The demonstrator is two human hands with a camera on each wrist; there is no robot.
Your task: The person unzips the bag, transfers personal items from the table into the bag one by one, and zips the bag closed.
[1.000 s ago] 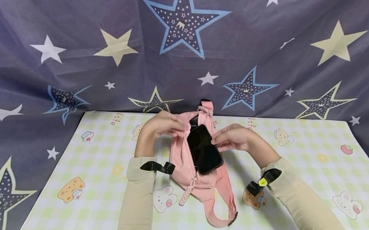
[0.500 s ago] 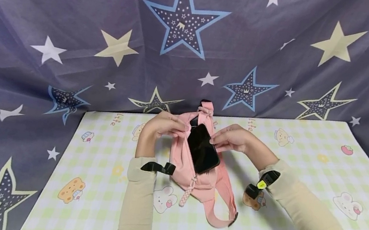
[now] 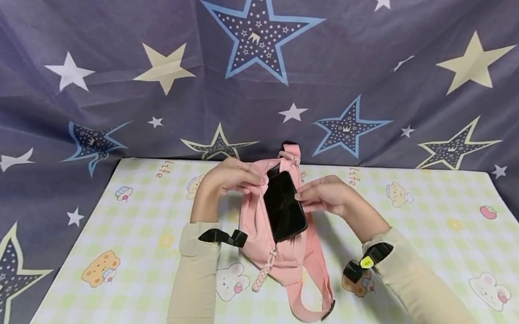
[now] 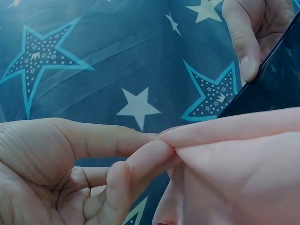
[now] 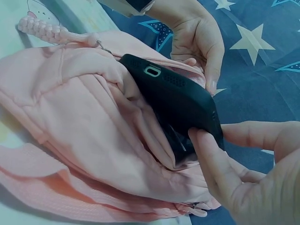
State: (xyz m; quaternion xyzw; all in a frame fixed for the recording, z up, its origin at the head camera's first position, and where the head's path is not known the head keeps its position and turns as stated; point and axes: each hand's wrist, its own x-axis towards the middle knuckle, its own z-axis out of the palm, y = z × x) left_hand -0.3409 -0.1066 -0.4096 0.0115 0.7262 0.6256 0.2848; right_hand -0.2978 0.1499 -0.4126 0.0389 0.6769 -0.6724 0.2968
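A pink waist bag (image 3: 254,229) lies on the table with its zipped top parted. My left hand (image 3: 233,176) pinches the fabric edge of that opening between thumb and fingers; the left wrist view shows the pinched pink cloth (image 4: 234,136) up close. A black smartphone (image 3: 285,208) lies tilted at the opening, its screen facing up. By its long right edge my right hand (image 3: 326,193) pinches it, thumb on one face and fingers on the other. In the right wrist view the phone's charging-port end (image 5: 152,71) points outward, and part of its far side is hidden in the bag.
A braided pink zipper pull (image 3: 264,270) hangs at the bag's near end. The bag's strap (image 3: 310,306) loops over the checked tablecloth (image 3: 127,288). Behind the table hangs a dark star-print curtain (image 3: 259,99).
The phone has shifted slightly up and left over the bag's opening, carried by my right hand. My left hand keeps its pinch on the bag's edge.
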